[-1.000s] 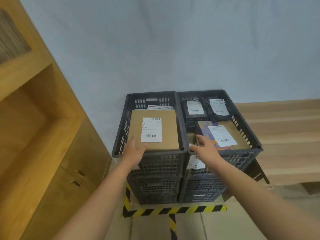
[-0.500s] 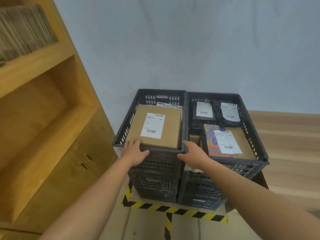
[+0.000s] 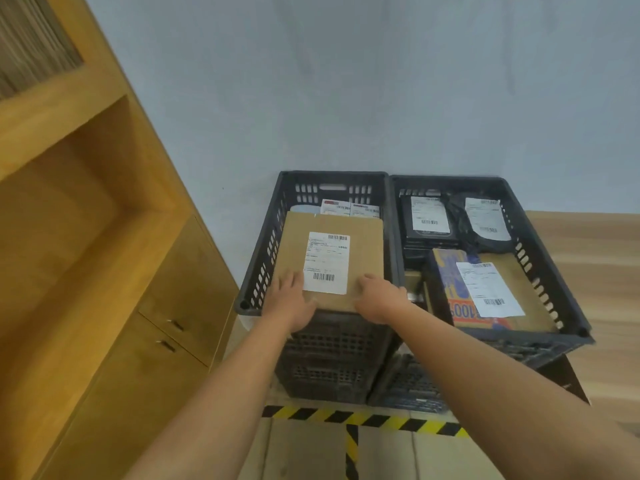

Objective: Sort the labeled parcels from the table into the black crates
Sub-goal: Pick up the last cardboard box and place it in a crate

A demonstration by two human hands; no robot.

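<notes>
Grey wall; crates seemingly full of parcels

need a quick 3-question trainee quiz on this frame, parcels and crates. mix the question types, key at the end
1. True or false: the brown parcel lies in the right crate.
2. The brown parcel's white label faces: A up, B down, C sideways.
3. Fill in: ___ hands touch the brown parcel.

Key
1. False: it lies on top of the load in the left crate.
2. A.
3. Both: the left hand and the right hand are at its near corners.
</notes>
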